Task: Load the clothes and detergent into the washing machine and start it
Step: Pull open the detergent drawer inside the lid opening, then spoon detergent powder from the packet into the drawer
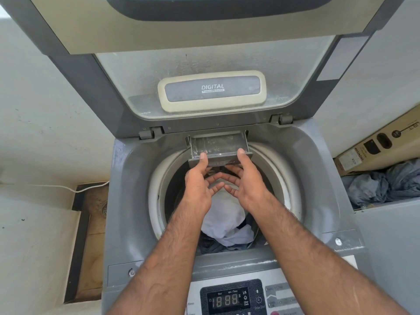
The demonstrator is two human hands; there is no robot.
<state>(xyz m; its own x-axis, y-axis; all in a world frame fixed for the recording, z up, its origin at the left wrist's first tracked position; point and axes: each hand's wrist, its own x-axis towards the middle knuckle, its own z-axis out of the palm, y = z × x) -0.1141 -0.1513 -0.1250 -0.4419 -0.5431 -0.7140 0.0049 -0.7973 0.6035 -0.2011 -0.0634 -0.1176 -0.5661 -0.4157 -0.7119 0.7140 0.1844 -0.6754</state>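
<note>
detergent drawer point(218, 144), grey and dusted with white residue, pulled out at the back rim of the open washing machine point(127, 178), above white and dark clothes point(225, 219) in the drum. left hand point(200, 185) and right hand point(248, 185) reach in, thumbs resting on the drawer front; fingers spread and released beneath it, grasping nothing.

home laundry corner: top-load washing machine point(227, 262) lid up, floor drain point(105, 209), cardboard box point(377, 144), heaped clothes point(384, 185), plain walls.

Left hand point(198, 186), right hand point(250, 185), outstretched
</note>
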